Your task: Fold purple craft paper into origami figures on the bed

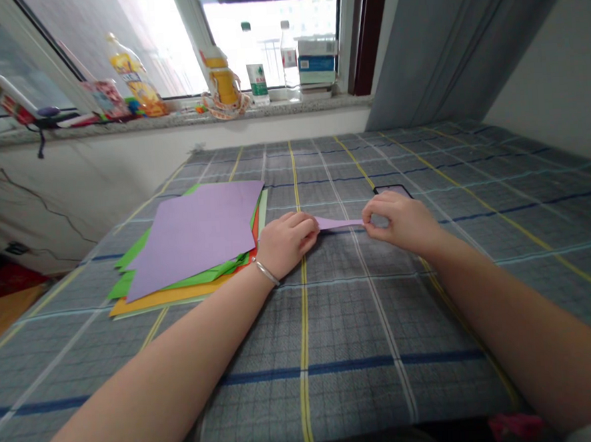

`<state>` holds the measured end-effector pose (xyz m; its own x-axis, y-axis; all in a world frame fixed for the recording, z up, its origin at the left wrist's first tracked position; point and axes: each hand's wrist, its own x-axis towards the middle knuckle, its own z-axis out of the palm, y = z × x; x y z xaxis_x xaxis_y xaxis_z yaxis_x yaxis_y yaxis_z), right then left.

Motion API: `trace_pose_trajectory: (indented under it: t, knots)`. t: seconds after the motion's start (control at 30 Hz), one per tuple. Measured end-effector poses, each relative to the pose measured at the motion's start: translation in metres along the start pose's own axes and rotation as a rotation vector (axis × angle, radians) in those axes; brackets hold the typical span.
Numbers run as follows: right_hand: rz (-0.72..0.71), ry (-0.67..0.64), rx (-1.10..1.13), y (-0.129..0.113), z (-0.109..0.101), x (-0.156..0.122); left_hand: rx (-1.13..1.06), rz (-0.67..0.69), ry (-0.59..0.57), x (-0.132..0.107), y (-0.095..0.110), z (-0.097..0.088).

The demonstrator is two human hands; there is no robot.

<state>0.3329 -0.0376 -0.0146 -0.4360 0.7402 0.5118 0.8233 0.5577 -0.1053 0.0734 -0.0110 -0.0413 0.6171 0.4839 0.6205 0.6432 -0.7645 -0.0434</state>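
A narrow strip of purple paper (pixel 340 223) stretches between my two hands, just above the plaid bed cover. My left hand (pixel 287 243), a silver bangle at its wrist, is closed on the strip's left end and partly hides it. At the other end, my right hand (pixel 400 220) pinches the strip between thumb and fingertips. To the left of my left hand lies a stack of coloured paper, with a purple sheet (pixel 200 230) on top. Green, orange and yellow sheets stick out from under it.
A phone (pixel 396 191) lies just behind my right hand on the plaid cover (pixel 352 324). Along the windowsill (pixel 169 125) stand a juice bottle (pixel 136 77), a yellow flask (pixel 223 82), clear bottles and stacked boxes (pixel 316 63). A grey curtain (pixel 429 46) hangs at the right.
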Motion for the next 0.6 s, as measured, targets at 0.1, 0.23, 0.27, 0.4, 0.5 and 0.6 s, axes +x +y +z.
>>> trace_pose_trajectory:
  t: [0.1, 0.23, 0.27, 0.4, 0.5, 0.6]
  knots:
    - [-0.006, -0.034, 0.01, 0.003, -0.003, 0.0, 0.011, 0.005, -0.01, 0.0, 0.0, 0.0]
    - [-0.007, -0.04, 0.01, 0.003, -0.002, 0.0, 0.03, 0.007, -0.01, 0.0, 0.001, -0.001]
    - [0.008, -0.033, 0.006, 0.002, -0.001, 0.0, 0.029, 0.003, -0.004, 0.0, 0.001, -0.002]
    - [0.231, 0.022, 0.05, -0.006, 0.003, 0.002, 0.015, -0.012, 0.033, 0.0, 0.0, -0.002]
    - [0.395, 0.018, 0.204, -0.01, 0.008, 0.003, 0.032, 0.017, 0.024, 0.0, 0.002, -0.001]
    - [0.419, -0.05, 0.298, -0.008, 0.013, 0.003, 0.021, 0.067, -0.045, 0.0, 0.005, 0.0]
